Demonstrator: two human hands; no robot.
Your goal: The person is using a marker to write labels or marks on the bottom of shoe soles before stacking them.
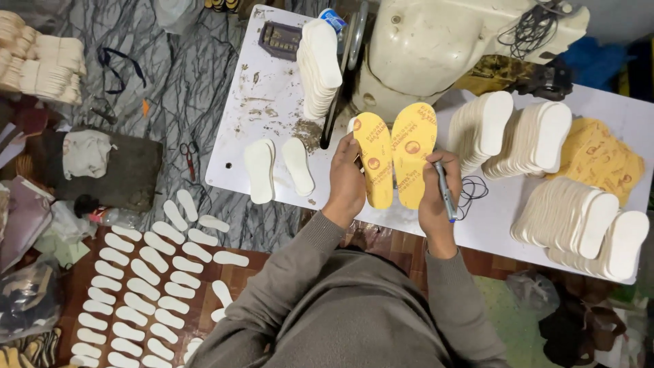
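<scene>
Two yellow insoles lie side by side on the white table (259,123), printed faces up. My left hand (345,178) presses on the left yellow insole (376,163), which rests on a white one. The right yellow insole (411,151) lies beside it, and my right hand (434,197) sits at its lower right edge, closed around a grey pen (445,193) that points downward.
White insole stacks stand upright at the table's back (320,61) and fan out to the right (531,136), (586,228), beside a yellow insole pile (603,157). A cream machine (436,41) sits behind. Two white insoles (276,167) lie left. Rows of white insoles (143,272) cover the floor.
</scene>
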